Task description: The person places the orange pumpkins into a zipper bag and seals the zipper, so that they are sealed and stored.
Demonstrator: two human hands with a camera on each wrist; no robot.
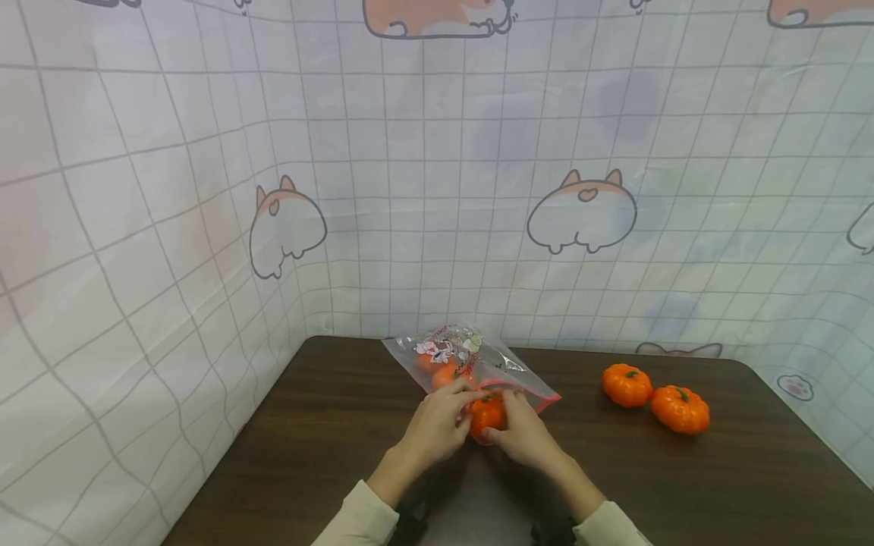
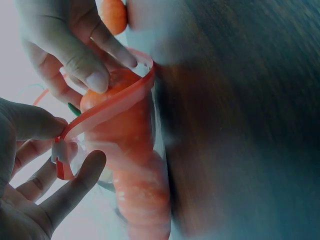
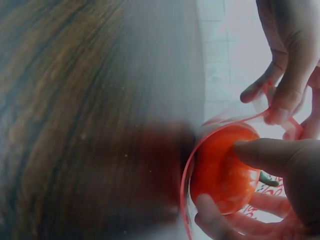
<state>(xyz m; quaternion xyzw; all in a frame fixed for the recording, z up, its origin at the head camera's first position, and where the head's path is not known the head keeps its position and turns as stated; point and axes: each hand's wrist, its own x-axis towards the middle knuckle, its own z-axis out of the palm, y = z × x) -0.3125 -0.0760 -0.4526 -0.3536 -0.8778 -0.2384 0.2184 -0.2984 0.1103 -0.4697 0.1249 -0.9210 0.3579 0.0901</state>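
Observation:
At the table's middle, my right hand [image 1: 526, 436] grips a small orange toy pumpkin [image 1: 487, 417] with a green stem. The pumpkin sits in the mouth of a clear zip bag [image 1: 508, 368], inside its red rim [image 3: 186, 185]. My left hand [image 1: 437, 425] pinches that red rim [image 2: 112, 102] at one end, between thumb and fingers, as the left wrist view shows. Further inside the bag lie more orange pumpkins [image 2: 142, 192], seen through the printed plastic. In the right wrist view, thumb and fingers of the right hand [image 3: 305, 170] lie around the pumpkin.
Two more orange pumpkins, one [image 1: 627, 385] beside the other [image 1: 680, 409], stand on the right of the dark wooden table [image 1: 307, 432]. Behind and to the left hangs a white gridded cloth [image 1: 437, 258] with cartoon dog prints.

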